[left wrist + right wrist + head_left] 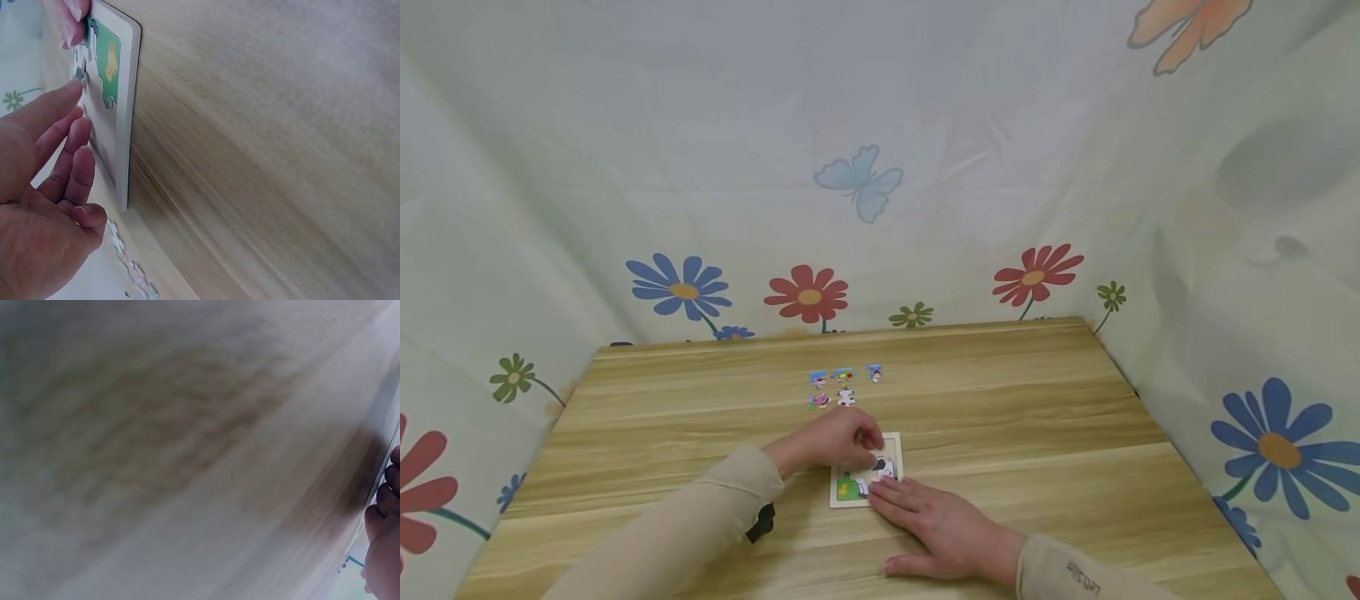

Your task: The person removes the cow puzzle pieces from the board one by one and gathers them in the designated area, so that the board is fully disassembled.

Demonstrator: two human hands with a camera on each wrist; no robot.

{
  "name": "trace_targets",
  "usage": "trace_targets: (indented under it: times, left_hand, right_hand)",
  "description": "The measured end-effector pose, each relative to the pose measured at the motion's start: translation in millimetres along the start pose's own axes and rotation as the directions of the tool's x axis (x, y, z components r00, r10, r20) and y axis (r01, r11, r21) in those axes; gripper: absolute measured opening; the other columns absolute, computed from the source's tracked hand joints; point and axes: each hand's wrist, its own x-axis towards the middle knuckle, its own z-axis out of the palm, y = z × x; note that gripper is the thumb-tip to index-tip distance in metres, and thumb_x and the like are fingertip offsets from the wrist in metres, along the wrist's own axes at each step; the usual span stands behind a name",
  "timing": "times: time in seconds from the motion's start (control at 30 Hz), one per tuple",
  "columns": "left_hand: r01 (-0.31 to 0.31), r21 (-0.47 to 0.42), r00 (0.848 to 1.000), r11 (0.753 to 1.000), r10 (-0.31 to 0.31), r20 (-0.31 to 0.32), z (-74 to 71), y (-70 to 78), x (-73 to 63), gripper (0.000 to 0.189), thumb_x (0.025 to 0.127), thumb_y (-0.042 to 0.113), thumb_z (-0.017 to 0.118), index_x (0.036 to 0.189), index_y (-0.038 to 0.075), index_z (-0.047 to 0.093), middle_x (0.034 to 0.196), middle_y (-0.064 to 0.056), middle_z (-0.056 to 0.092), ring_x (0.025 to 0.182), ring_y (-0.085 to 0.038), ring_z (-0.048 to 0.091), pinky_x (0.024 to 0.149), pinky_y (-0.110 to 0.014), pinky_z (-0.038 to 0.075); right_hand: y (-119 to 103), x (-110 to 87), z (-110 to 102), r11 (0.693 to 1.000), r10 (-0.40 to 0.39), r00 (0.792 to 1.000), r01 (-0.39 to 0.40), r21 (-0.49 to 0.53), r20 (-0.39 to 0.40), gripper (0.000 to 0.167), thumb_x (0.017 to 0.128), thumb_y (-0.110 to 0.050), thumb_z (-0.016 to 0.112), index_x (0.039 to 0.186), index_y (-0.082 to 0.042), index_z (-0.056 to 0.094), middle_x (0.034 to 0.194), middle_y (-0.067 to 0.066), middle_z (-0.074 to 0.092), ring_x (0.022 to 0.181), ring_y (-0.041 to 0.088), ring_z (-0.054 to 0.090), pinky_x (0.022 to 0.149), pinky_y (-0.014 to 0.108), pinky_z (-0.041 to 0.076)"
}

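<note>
A small puzzle board [896, 440] with a pale rim lies on the table in front of me. In its lower left corner sits a green puzzle piece [107, 65] with a yellow figure on it. My left hand [837, 437] is over the board's upper left part. Its thumb and fingers are curled at a white-and-black puzzle piece [885, 467], and the fingertips partly cover it. My right hand [943, 529] lies flat, its straight fingertips resting on the board's lower right edge; in the right wrist view only part of its fingers [389, 494] shows.
Several loose puzzle pieces [845, 375] lie beyond the board, one of them mostly white [846, 397]. A black object [762, 523] shows under the left wrist. The wooden table [1037, 400] ends at a flowered curtain [925, 258] at the back and sides.
</note>
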Motion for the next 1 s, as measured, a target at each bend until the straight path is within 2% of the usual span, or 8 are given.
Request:
trace_targets:
  times: [0.2,0.4,0.73,1.0]
  left_hand:
    - [-0.009,-0.025,1.000,1.000,0.010,0.006,1.5,0.4,-1.9,0.012,0.080,0.020,0.076,0.090,0.019,0.071,0.083,0.010,0.064,0.076,-0.006,0.056,0.070,-0.023,0.047]
    - [0.008,-0.040,1.000,0.999,-0.008,0.010,2.8,2.2,-6.2,0.011,0.081,0.020,0.075,0.092,0.021,0.072,0.084,0.011,0.063,0.076,-0.007,0.055,0.069,-0.025,0.047]
    - [-0.010,-0.076,1.000,0.997,0.009,-0.010,4.8,4.6,-10.7,0.012,0.080,0.019,0.076,0.092,0.019,0.072,0.087,0.004,0.063,0.081,-0.012,0.056,0.070,-0.024,0.046]
    - [0.016,-0.090,0.999,0.996,-0.019,-0.034,8.2,7.2,-8.0,0.009,0.080,0.022,0.076,0.086,0.022,0.069,0.079,0.011,0.062,0.072,-0.007,0.054,0.064,-0.024,0.046]
  right_hand:
    - [0,-1.4,-1,1.000,0.007,1.000,-0.007,0.018,0.015,0.078,0.091,-0.062,0.043,0.147,-0.008,0.032,0.153,0.006,0.027,0.139,0.020,0.026,0.107,0.039,0.028]
    - [0,-1.5,-2,0.999,0.009,1.000,-0.009,0.031,0.013,0.077,0.091,-0.061,0.045,0.146,-0.008,0.033,0.152,0.006,0.028,0.138,0.020,0.027,0.107,0.039,0.029]
    - [0,-0.8,-3,0.998,0.022,0.999,-0.023,0.063,0.028,0.076,0.091,-0.061,0.044,0.147,-0.010,0.033,0.153,0.004,0.027,0.138,0.018,0.026,0.107,0.039,0.029]
    - [-2,-0.2,-5,0.998,0.017,1.000,-0.018,0.055,0.019,0.076,0.091,-0.061,0.045,0.146,-0.009,0.035,0.152,0.006,0.029,0.138,0.018,0.028,0.106,0.039,0.030]
